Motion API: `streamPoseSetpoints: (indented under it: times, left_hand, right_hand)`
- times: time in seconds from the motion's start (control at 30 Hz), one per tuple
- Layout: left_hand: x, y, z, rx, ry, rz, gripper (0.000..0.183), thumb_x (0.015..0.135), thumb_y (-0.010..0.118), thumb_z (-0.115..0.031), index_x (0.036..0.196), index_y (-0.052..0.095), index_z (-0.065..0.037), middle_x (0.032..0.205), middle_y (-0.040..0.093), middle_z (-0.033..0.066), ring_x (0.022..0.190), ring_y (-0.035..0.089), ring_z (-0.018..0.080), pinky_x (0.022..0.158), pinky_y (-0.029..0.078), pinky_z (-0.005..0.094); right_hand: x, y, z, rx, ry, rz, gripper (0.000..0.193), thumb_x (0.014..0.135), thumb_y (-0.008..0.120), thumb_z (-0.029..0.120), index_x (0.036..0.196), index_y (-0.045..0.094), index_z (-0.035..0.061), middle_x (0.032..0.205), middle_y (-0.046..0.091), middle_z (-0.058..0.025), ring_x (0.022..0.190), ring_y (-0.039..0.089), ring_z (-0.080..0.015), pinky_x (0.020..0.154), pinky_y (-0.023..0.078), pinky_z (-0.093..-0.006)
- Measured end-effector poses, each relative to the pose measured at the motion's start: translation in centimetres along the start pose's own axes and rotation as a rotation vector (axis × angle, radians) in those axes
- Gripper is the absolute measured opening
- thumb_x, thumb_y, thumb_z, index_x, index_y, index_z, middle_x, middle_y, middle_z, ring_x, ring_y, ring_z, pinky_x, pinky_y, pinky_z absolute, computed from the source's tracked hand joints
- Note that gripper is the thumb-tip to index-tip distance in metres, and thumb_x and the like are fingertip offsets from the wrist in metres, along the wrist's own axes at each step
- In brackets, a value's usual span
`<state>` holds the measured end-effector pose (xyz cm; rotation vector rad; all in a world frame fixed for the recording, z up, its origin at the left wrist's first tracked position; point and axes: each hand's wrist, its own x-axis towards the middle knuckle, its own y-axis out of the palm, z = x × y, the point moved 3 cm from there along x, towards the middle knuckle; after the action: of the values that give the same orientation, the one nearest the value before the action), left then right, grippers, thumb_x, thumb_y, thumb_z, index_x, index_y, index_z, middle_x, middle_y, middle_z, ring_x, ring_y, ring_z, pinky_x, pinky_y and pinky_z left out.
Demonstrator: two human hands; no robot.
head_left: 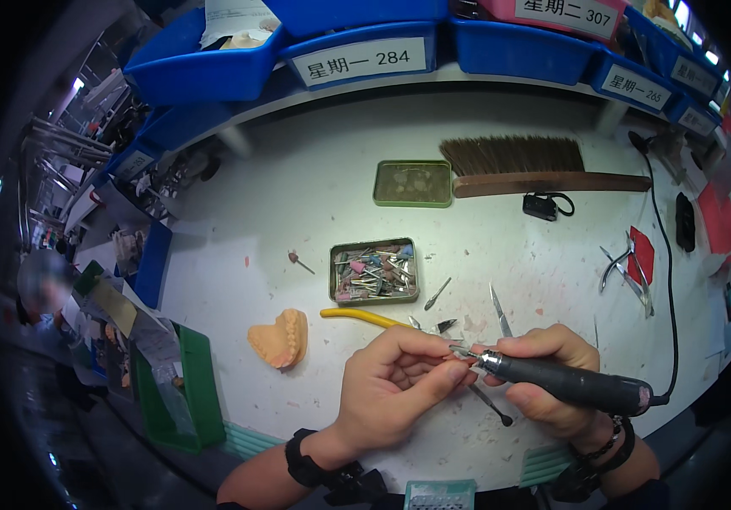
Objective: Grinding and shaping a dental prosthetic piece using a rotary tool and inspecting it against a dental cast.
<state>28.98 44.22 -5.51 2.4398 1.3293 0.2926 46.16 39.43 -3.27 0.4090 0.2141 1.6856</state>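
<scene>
My right hand (552, 416) is wrapped round a black corded rotary handpiece (574, 382), its metal nose pointing left. At its tip, the fingers of my left hand (391, 387) pinch something small and pale that I cannot make out; fingertips partly hide it. To the left of my left hand stands a tan dental cast (279, 340) with a row of teeth. Beyond the hands sits an open tin (331, 276) full of grinding burs (374, 272). A yellow-handled tool (357, 314) lies just past my left hand, and a pointed metal blade (500, 310) beyond my right.
A wooden bench brush (552, 184) and a tin lid (412, 183) lie farther back. Pliers (631, 272) rest by a red piece at right, near the handpiece cord (673, 323). Blue bins (361, 59) line the shelf; a green bin (200, 382) stands left.
</scene>
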Motion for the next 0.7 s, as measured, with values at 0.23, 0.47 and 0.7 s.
streamPoseSetpoints:
  times: [0.23, 0.47, 0.7]
  left_hand:
    - [-0.2, 0.0, -0.2, -0.054, -0.028, -0.001, 0.018, 0.086, 0.058, 0.003, 0.102, 0.049, 0.004, 0.102, 0.062, 0.0166, 0.094, 0.064, 0.0194, 0.082, 0.054, 0.027]
    - [-0.5, -0.9, -2.2, -0.164, 0.068, 0.167, 0.013, 0.092, 0.048, -0.003, 0.104, 0.045, 0.001, 0.103, 0.061, 0.0203, 0.099, 0.06, 0.0231, 0.085, 0.05, 0.0347]
    - [-2.0, 2.8, -2.9, -0.885, 0.008, 0.698, 0.028, 0.091, 0.052, -0.014, 0.109, 0.041, 0.004, 0.107, 0.055, 0.0392, 0.125, 0.038, 0.0445, 0.103, 0.028, 0.0514]
  right_hand:
    - [-0.2, 0.1, 0.2, -0.051, -0.008, 0.012, 0.033, 0.081, 0.061, -0.005, 0.112, 0.05, -0.0053, 0.11, 0.06, -0.0225, 0.1, 0.062, -0.0236, 0.089, 0.05, -0.033]
    - [-0.3, -0.7, 0.0, 0.02, -0.071, -0.218, 0.04, 0.084, 0.061, 0.021, 0.109, 0.043, -0.0034, 0.087, 0.061, -0.0152, 0.09, 0.064, -0.025, 0.082, 0.051, -0.0356]
    - [0.2, -0.8, -0.1, -0.027, -0.032, -0.274, 0.05, 0.082, 0.064, 0.036, 0.106, 0.042, -0.0012, 0.084, 0.06, -0.012, 0.086, 0.065, -0.024, 0.076, 0.051, -0.0326]
